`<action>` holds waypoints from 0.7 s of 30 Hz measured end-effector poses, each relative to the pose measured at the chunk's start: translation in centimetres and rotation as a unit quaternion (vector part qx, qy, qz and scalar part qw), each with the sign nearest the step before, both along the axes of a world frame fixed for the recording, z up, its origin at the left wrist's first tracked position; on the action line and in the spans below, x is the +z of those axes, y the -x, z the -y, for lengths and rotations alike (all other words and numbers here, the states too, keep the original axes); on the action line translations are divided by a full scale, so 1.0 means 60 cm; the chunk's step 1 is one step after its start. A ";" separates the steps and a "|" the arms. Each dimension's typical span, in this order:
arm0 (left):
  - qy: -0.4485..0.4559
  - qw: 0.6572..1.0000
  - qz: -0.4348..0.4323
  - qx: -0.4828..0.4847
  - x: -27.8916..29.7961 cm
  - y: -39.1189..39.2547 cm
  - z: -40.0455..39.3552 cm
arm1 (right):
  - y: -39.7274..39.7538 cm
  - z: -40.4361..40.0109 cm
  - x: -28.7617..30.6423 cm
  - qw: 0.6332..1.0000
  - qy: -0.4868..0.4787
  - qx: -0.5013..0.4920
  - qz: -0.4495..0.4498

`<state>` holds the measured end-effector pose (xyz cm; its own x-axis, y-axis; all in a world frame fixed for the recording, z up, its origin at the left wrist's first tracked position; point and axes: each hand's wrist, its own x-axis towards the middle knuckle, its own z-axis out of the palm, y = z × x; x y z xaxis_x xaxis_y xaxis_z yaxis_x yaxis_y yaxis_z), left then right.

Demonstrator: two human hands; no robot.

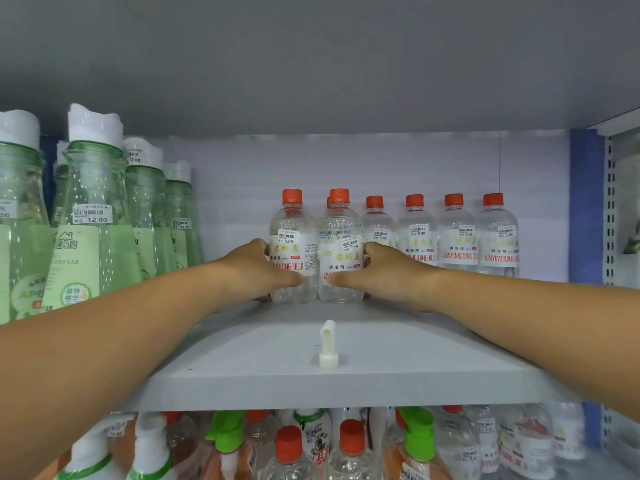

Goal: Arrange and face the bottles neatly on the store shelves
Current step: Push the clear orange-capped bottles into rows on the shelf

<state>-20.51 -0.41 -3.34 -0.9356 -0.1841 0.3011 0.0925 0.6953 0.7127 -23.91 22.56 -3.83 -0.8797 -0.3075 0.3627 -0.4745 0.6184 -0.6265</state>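
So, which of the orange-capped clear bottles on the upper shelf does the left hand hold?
The leftmost bottle, with its label turned; the left hand wraps it, while the right hand holds its neighbour.

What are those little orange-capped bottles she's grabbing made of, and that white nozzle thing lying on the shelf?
The two gripped bottles look like clear, glossy thin plastic: you see straight through them, under paper-like labels. Their orange caps look like matte, ribbed plastic. The white nozzle seems opaque, smooth plastic. The shelf looks like grey painted board or metal; I cannot tell which.

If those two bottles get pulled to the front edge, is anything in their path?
Yes: a small white spout stands on the shelf, right in front of the two clear bottles that the left hand and right hand hold.
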 end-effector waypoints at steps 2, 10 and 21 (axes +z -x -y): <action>-0.010 1.000 0.010 -0.007 0.002 0.000 0.001 | 0.000 0.001 0.002 1.000 0.002 -0.011 0.004; -0.049 0.997 0.028 -0.056 0.018 -0.036 -0.010 | -0.032 0.006 0.022 0.999 -0.039 -0.012 0.027; -0.095 0.922 -0.367 -0.077 -0.101 -0.362 -0.055 | -0.333 -0.151 -0.064 0.947 0.159 -0.039 -0.277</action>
